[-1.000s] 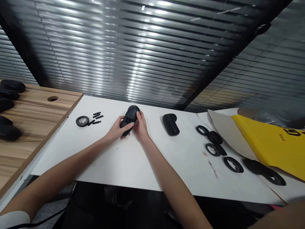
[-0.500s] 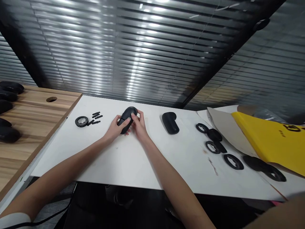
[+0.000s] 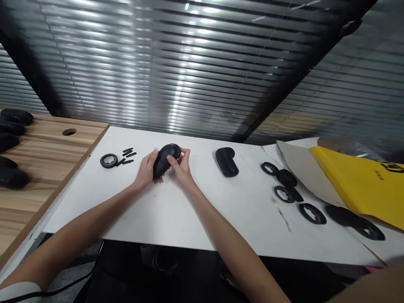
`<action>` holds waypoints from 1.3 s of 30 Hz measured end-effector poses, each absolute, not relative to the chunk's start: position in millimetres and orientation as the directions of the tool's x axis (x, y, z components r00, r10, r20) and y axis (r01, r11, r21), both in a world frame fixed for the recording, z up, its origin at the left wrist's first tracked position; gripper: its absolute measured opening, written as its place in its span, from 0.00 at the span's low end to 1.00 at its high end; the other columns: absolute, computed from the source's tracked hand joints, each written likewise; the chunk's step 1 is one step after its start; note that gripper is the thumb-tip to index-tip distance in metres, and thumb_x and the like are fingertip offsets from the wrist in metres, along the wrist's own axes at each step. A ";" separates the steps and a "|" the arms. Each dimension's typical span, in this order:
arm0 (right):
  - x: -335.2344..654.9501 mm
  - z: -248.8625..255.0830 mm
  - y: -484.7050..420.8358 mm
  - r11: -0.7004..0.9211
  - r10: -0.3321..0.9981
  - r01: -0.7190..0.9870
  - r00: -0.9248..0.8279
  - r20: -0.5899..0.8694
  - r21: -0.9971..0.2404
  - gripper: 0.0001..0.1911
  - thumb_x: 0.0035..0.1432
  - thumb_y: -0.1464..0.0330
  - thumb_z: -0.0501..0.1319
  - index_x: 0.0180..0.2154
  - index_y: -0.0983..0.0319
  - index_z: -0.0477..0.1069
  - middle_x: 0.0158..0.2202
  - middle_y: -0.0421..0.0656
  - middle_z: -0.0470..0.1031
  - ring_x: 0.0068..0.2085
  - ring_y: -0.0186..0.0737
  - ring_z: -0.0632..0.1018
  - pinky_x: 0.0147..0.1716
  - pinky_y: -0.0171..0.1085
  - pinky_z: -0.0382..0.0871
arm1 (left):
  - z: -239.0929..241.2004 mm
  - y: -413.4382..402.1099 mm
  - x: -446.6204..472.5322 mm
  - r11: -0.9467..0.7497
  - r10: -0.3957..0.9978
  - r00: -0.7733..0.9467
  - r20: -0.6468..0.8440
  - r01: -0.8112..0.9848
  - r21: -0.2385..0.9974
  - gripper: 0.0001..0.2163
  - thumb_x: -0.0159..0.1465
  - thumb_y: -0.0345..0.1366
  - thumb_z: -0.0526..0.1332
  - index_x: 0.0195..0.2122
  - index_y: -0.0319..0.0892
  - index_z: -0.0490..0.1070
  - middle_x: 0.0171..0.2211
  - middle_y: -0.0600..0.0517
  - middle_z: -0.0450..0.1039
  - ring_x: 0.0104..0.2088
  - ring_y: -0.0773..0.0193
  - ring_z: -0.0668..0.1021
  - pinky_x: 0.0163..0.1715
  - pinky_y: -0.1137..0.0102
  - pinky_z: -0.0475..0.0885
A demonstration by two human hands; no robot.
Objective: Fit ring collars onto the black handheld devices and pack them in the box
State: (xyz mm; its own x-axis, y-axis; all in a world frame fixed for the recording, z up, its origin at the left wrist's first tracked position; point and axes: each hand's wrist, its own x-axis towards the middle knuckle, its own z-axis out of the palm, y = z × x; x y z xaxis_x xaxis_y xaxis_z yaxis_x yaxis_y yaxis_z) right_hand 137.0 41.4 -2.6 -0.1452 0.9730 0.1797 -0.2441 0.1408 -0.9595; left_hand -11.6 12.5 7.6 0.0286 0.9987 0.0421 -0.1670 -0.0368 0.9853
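Note:
Between my two hands, just above the white table [image 3: 176,210], is a smooth black curved case [image 3: 165,159], tilted with its rounded end up and to the right. My left hand [image 3: 147,169] wraps round its lower left side, fingers underneath. My right hand [image 3: 182,165] grips the upper right end, thumb on top and fingers at the far edge. A similar black curved case [image 3: 226,162] lies on the table to the right. To the left lie a black ring [image 3: 109,160] and several small black strips [image 3: 128,152].
Several black rings and rounded caps, one a black ring [image 3: 312,213], lie at the right beside a yellow packet [image 3: 356,181] and grey-brown sheet [image 3: 304,176]. On a wooden board [image 3: 47,160] at left are several black cases [image 3: 12,178]. Metal blinds [image 3: 151,71] stand behind.
The curved case has turned in my hands and shifted slightly left. My left thumb has moved from its top to its left side. The view has shifted slightly.

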 end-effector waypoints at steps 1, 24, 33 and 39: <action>135.8 -1.4 39.7 0.152 0.971 -0.230 -0.146 0.189 -0.961 0.37 0.54 0.47 0.78 0.46 0.52 0.54 0.38 0.34 0.73 0.30 0.34 0.76 0.27 0.33 0.72 | 8.8 11.4 -12.8 -0.046 0.999 0.013 0.048 -0.150 0.988 0.36 0.64 0.77 0.55 0.33 0.42 0.71 0.19 0.48 0.74 0.14 0.58 0.76 0.09 0.70 0.62; 142.4 2.2 62.2 0.104 0.989 -0.398 -0.057 0.137 -0.911 0.30 0.52 0.47 0.76 0.50 0.54 0.75 0.40 0.39 0.78 0.34 0.37 0.79 0.27 0.34 0.77 | 0.3 19.9 -5.4 -0.259 0.965 -0.032 0.260 -0.254 0.932 0.33 0.58 0.54 0.79 0.59 0.45 0.72 0.51 0.45 0.76 0.45 0.57 0.84 0.42 0.64 0.86; 143.3 -2.8 59.2 0.156 0.973 -0.271 -0.122 0.195 -0.950 0.53 0.52 0.47 0.78 0.73 0.48 0.61 0.43 0.42 0.82 0.45 0.46 0.84 0.40 0.40 0.83 | -15.9 27.3 -9.4 -0.254 0.966 -0.089 0.244 -0.128 0.959 0.35 0.57 0.54 0.79 0.62 0.48 0.72 0.54 0.44 0.74 0.49 0.53 0.83 0.49 0.57 0.85; 140.9 -8.5 59.1 0.166 0.979 -0.243 -0.073 0.189 -0.956 0.49 0.54 0.46 0.76 0.71 0.51 0.63 0.44 0.43 0.81 0.44 0.46 0.84 0.39 0.40 0.83 | -16.2 26.8 -10.1 -0.222 0.974 -0.067 0.216 -0.083 0.972 0.36 0.56 0.55 0.79 0.62 0.49 0.73 0.57 0.42 0.71 0.55 0.49 0.81 0.50 0.56 0.84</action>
